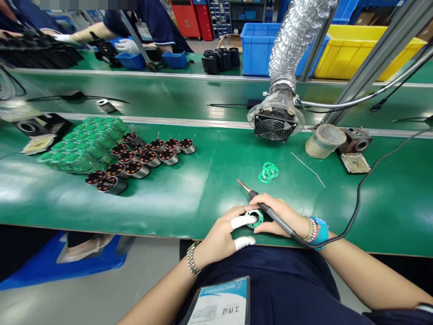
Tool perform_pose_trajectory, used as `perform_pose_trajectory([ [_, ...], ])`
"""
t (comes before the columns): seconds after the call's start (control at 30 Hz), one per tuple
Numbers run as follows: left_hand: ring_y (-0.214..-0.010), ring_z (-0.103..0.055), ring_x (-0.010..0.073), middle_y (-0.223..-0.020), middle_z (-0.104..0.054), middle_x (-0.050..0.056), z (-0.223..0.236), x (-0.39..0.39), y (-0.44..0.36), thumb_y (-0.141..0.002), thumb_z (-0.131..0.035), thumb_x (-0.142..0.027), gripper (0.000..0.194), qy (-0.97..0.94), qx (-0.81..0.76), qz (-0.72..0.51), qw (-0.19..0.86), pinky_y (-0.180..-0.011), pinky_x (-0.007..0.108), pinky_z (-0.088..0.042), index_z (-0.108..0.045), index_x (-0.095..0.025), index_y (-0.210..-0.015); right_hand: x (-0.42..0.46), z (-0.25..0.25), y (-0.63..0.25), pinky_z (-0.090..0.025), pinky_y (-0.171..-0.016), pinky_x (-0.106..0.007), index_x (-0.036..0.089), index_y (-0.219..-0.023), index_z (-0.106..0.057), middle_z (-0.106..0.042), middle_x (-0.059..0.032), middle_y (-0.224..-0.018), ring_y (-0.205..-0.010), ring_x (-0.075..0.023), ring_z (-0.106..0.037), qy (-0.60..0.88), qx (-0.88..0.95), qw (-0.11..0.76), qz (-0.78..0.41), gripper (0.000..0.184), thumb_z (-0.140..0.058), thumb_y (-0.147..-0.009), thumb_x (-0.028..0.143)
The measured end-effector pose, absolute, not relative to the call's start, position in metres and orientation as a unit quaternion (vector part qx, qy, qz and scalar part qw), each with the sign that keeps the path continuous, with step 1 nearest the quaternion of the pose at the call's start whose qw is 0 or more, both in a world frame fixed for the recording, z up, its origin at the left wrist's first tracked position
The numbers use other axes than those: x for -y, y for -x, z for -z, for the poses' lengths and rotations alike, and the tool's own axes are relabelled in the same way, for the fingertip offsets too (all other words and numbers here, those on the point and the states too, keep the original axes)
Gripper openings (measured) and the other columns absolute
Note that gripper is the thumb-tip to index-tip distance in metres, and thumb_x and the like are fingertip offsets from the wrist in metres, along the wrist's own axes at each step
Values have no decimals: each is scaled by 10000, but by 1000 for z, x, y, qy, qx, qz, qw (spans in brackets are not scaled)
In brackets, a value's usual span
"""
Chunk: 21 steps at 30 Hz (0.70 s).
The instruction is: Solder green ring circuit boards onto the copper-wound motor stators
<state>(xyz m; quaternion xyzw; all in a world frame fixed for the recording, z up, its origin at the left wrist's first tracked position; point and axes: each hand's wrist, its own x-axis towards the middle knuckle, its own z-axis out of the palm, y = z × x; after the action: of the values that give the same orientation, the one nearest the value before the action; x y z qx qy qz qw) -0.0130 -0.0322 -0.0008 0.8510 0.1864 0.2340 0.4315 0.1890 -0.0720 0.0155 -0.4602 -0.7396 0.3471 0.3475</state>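
Note:
My left hand [225, 232], with white finger cots on its thumb and index finger, holds a ring-shaped green circuit board [260, 218] near the table's front edge. Its index fingertip lies over the hole; whatever is beneath the board is hidden. A soldering iron [274, 217] is held in my right hand [282, 212], its tip pointing away to the left, above the table. The right thumb and fingers also come close around the board. Just beyond the hands lie several loose green circuit boards [269, 171], overlapping in a small pile.
Copper-wound motor stators [137, 169] stand at left beside stacked green boards [86, 142]. A fan on a foil duct [275, 126] hangs ahead. At right are a round tin [324, 141], solder wire [308, 169] and an iron stand [355, 151]. A co-worker's gloved hand [128, 46] shows across the bench.

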Motion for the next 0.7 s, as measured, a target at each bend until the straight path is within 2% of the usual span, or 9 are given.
perform_pose_trajectory([
  [0.1, -1097, -549, 208, -1167, -592, 86, 4, 31, 10, -794, -605, -219, 258, -854, -184, -272, 404, -902, 405, -482, -589, -222, -1052, 75, -17, -189, -490, -782, -302, 221, -1125, -477, -582, -53, -1012, -916, -179, -582, 460, 740, 356, -339, 505, -701, -704, 387],
  [0.23, -1077, -569, 205, -1153, -608, 80, 11, 34, 7, -788, -610, -197, 240, -851, -194, -301, 384, -882, 395, -506, -609, -237, -1025, 92, -20, -192, -478, -838, -340, 216, -1169, -479, -569, -76, -1041, -956, -191, -565, 487, 722, 388, -301, 477, -671, -748, 329],
  [0.4, -1081, -571, 212, -1169, -606, 84, 16, 36, 10, -766, -635, -176, 261, -853, -208, -306, 368, -898, 404, -503, -618, -236, -1019, 113, -16, -193, -497, -786, -338, 213, -1120, -514, -581, -67, -951, -882, -182, -574, 536, 690, 417, -252, 304, -562, -820, 195],
  [0.7, -1100, -566, 210, -1209, -590, 65, 16, 35, 13, -760, -639, -162, 289, -854, -219, -289, 374, -927, 391, -493, -630, -257, -1033, 114, -9, -190, -489, -877, -325, 229, -1131, -425, -620, -58, -1089, -1024, -175, -593, 537, 618, 438, -371, 308, -525, -844, 176],
])
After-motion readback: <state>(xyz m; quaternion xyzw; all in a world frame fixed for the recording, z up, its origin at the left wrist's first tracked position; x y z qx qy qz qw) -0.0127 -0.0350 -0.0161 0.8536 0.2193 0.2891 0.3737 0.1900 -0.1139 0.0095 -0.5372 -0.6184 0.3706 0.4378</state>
